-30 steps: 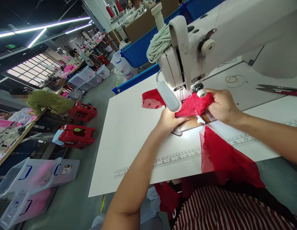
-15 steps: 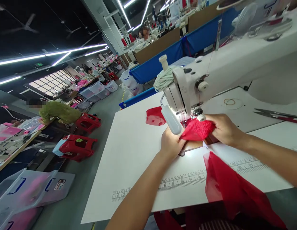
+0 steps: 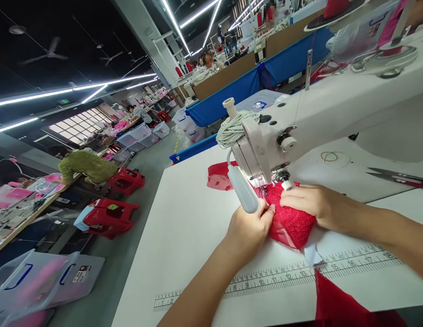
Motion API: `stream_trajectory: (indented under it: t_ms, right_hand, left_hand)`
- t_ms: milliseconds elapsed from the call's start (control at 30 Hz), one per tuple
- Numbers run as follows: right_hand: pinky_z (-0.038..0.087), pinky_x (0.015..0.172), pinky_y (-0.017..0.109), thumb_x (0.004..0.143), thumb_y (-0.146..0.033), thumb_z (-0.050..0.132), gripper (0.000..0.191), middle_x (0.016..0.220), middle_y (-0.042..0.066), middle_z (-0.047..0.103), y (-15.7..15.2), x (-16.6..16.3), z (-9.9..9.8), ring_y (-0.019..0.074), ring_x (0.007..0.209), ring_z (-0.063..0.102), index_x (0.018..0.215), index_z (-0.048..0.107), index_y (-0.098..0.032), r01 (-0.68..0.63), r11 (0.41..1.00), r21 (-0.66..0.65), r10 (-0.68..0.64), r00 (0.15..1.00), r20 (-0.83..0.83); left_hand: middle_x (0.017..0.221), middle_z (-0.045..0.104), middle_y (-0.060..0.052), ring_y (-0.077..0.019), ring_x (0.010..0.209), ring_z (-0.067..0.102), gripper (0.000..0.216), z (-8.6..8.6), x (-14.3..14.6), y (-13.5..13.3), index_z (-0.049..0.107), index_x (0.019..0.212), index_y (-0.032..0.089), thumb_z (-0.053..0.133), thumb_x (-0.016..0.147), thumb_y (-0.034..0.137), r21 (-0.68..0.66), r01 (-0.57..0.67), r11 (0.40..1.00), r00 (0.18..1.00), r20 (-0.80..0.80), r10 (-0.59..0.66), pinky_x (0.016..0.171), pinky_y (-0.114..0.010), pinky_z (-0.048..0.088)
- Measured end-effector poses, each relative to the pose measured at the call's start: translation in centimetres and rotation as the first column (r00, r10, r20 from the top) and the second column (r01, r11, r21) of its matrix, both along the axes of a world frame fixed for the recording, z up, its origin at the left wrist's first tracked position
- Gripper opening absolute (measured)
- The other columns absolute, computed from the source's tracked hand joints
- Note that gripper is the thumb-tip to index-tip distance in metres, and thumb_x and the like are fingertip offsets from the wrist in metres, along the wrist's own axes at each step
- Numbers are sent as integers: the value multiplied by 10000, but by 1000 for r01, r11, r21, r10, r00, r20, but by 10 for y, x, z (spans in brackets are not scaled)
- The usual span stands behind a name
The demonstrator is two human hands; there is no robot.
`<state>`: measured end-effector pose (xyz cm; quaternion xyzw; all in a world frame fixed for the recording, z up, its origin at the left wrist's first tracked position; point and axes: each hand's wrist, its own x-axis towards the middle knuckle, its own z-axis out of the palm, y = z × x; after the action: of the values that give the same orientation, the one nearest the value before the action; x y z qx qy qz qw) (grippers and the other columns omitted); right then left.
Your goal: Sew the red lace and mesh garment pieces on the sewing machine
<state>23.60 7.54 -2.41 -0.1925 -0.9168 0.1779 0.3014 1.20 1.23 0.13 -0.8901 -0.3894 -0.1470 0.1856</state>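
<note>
Red lace fabric [image 3: 295,225] with a sheer edge lies under the needle area of a white sewing machine [image 3: 255,141]. My left hand [image 3: 248,227] pinches its near left edge between thumb and fingers, just beside the grey lamp [image 3: 243,188] on the machine head. On the right, my right hand [image 3: 310,204] grips the same fabric, fingers together and bent over its top; the thumb is hidden. A small white tag [image 3: 312,255] sticks out below the lace. Another red sheer piece [image 3: 220,176] lies flat behind the lamp.
Scissors [image 3: 398,176] and a thin yellow ring [image 3: 330,156] lie on the table right of my hand. A printed ruler [image 3: 276,277] runs along the front. More red cloth [image 3: 337,299] hangs at the near edge. Leftward stand red stools [image 3: 111,215], plastic bins [image 3: 44,277] and a person in green [image 3: 88,165].
The lace fabric now lies flatter and reaches nearer the front edge. My right hand has shifted onto its top, and my left pinches closer to the needle. The hanging red cloth has slid lower.
</note>
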Motion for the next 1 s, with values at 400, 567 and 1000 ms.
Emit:
stream_trajectory:
  t_ms: [400, 567, 1000]
  right_hand:
    - [386, 585, 315, 987, -54, 332, 334, 769, 38, 591, -1, -1, -2, 188, 664, 483, 875, 612, -196, -9, 998, 63, 9, 1000, 6]
    - [345, 559, 303, 920, 14, 342, 327, 731, 26, 554, -1, -1, -2, 185, 640, 451, 792, 546, -208, 2, 997, 81, -3, 1000, 4]
    - [403, 597, 317, 981, -49, 311, 346, 777, 52, 601, 0, -1, -4, 191, 678, 504, 835, 584, -202, 30, 997, 77, -31, 999, 9]
  left_hand:
    - [1118, 714, -218, -279, 876, 667, 920, 10, 1, -16, 682, 1211, 50, 182, 971, 784, -145, 12, 989, 994, 109, 4, 706, -392, 575]
    - [1015, 739, -186, -239, 730, 647, 996, 7, 2, -16, 732, 1105, 65, 107, 932, 821, -74, -5, 997, 996, 93, 12, 602, -353, 541]
    - [1123, 720, -214, -300, 840, 685, 988, -3, -1, -17, 721, 1221, 75, 158, 918, 829, -66, -30, 997, 999, 39, 33, 650, -400, 594]
